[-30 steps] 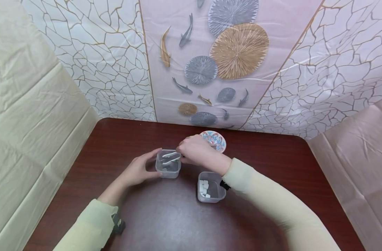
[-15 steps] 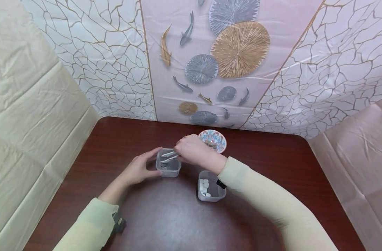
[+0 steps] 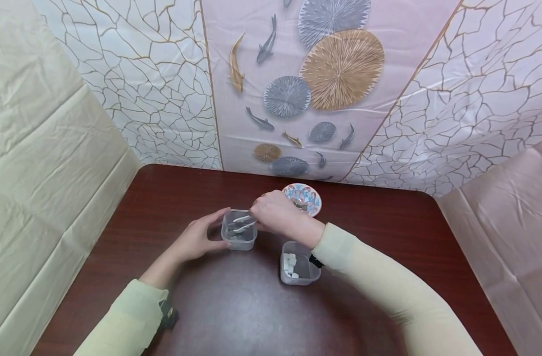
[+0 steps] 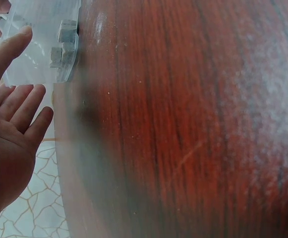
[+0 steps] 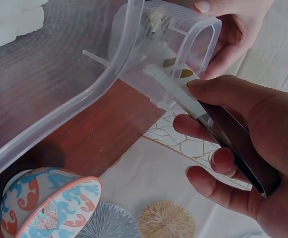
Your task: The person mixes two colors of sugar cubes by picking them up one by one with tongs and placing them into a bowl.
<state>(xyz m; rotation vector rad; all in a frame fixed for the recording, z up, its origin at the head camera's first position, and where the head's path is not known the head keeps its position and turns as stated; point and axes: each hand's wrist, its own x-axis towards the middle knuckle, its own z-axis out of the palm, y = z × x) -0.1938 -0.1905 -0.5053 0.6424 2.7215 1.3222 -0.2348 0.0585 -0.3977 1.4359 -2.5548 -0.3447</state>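
Note:
My left hand (image 3: 198, 241) holds a clear plastic container (image 3: 242, 245) by its left side, thumb at the near corner and index finger at the far corner. In the left wrist view, several small grey-brown cubes (image 4: 67, 30) lie inside it, and the hand's other fingers are extended. My right hand (image 3: 274, 212) grips a pair of tweezers (image 5: 230, 141) with dark handles and white arms. Their white tips (image 3: 243, 227) reach over the rim into the container and stand apart. In the right wrist view the tips are partly hidden behind the container's wall.
A second clear container (image 3: 299, 282) with several white cubes (image 3: 289, 263) stands under my right wrist. Behind the right hand is a small patterned bowl (image 3: 314, 194) with brown cubes in it. Fabric-covered walls (image 3: 173, 99) border the back and sides of the dark wooden table (image 3: 253, 316).
The tweezers shifted slightly left in the container half a second ago, then back to the right. My left hand stays at the container's side.

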